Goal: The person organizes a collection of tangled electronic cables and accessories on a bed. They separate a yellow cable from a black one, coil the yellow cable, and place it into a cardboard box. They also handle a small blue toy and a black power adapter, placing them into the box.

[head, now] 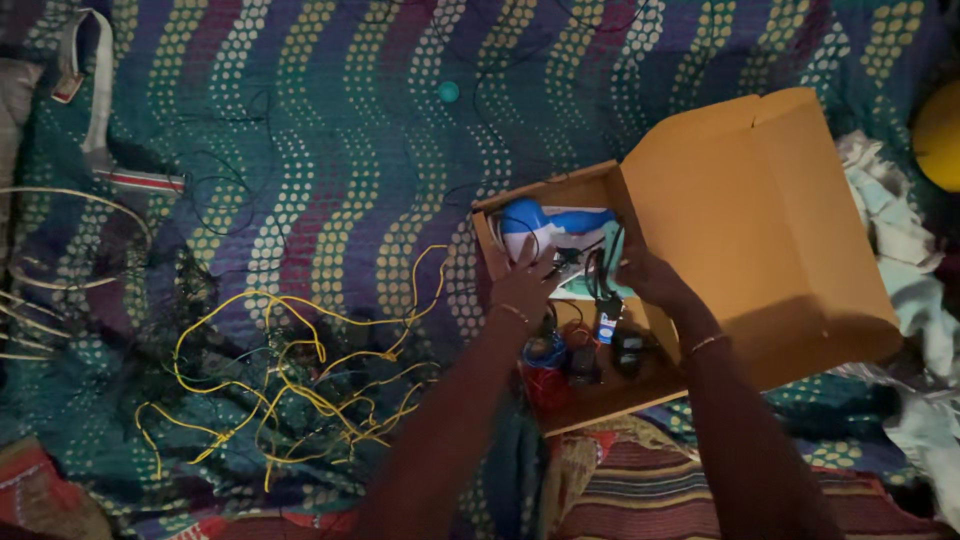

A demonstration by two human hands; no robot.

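An open cardboard box (600,395) lies on a patterned bedspread, its lid (760,220) folded out to the right. Inside are a blue and white device (545,220), black cables, small black parts and a red and blue bundle (545,365). My left hand (522,285) rests flat inside the box, fingers spread over the white part of the device. My right hand (650,278) reaches in at the box's hinge side, fingers closed around a dark cable or small part (603,275); the dim light hides exactly what it grips.
A tangle of yellow wire (290,390) and thin black wires lies left of the box. A small teal ball (448,92) sits up the bedspread. A white strap (95,90) lies top left, crumpled pale cloth (905,260) at right, a yellow round thing (940,135) at the edge.
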